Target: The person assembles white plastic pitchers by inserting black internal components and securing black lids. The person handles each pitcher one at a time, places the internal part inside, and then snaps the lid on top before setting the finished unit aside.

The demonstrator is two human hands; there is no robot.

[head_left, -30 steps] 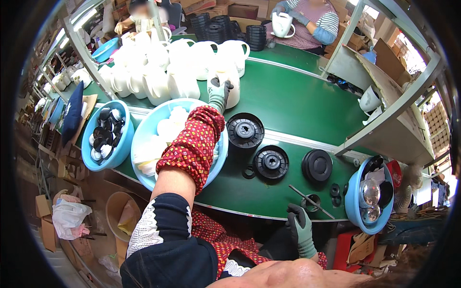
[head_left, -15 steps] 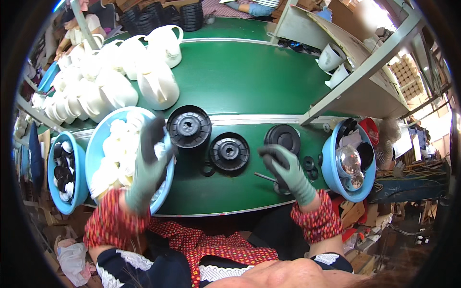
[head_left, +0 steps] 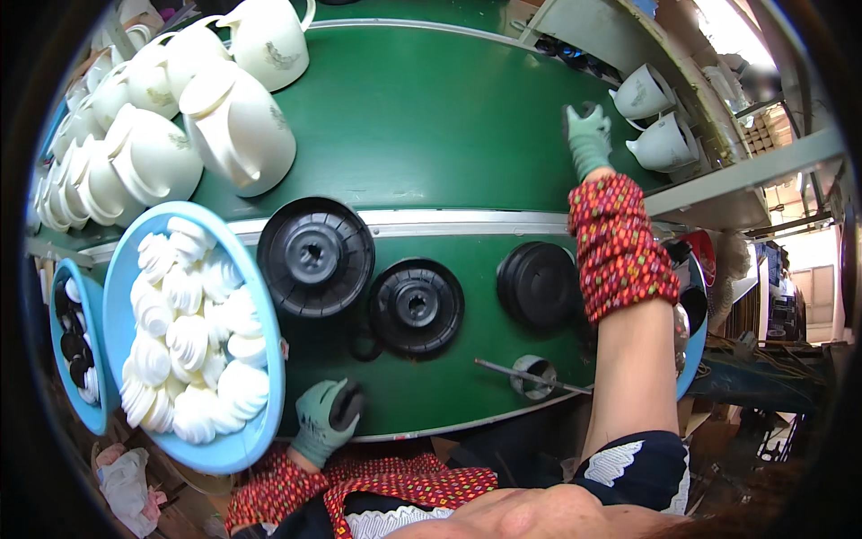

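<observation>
My left hand (head_left: 327,420), in a green glove with a dark palm, is at the near edge of the table beside a light blue basin (head_left: 277,395) of white ridged knobs (head_left: 187,341). Its fingers are loosely bent and apart; I see nothing in them. My right hand (head_left: 588,136), gloved alike, is stretched far over the green surface, close to two white jugs (head_left: 663,144) on the right. Its fingers look apart, with nothing visible between them. Between my arms lie a large black ribbed disc (head_left: 316,256), a smaller one (head_left: 417,307) and stacked black round lids (head_left: 540,283).
Many white pitchers (head_left: 238,130) crowd the far left. A small metal cup (head_left: 533,375) with a thin rod stands near the front edge. A smaller blue basin (head_left: 99,404) is at far left. A metal frame bar (head_left: 745,171) slants across the right.
My right hand has gone from beside the black lids far forward toward the jugs. My left hand has dropped from over the basin to the near table edge. The view has shifted.
</observation>
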